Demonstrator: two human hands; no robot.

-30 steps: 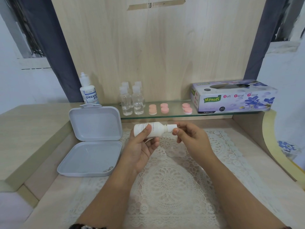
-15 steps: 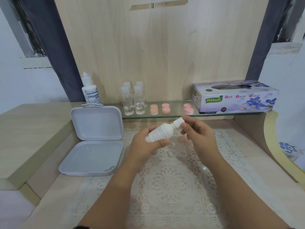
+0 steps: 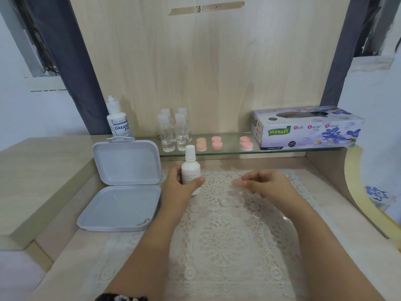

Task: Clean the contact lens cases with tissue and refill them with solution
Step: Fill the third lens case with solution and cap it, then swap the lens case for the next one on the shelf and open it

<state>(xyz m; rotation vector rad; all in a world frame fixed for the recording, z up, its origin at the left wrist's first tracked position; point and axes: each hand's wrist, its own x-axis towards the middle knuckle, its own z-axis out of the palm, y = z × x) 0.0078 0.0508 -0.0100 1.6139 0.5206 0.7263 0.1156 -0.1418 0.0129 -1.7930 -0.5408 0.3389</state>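
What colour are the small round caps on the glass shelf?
Pink: the small round caps on the glass shelf, some paler; the head view shows them best.

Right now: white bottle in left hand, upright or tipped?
Upright. The white bottle stands nozzle-up, base near the lace mat, gripped by the left hand.

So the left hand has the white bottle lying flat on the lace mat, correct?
Not quite. The head view shows the left hand holding the white bottle upright, cap on top, its base at the lace mat, not lying flat.
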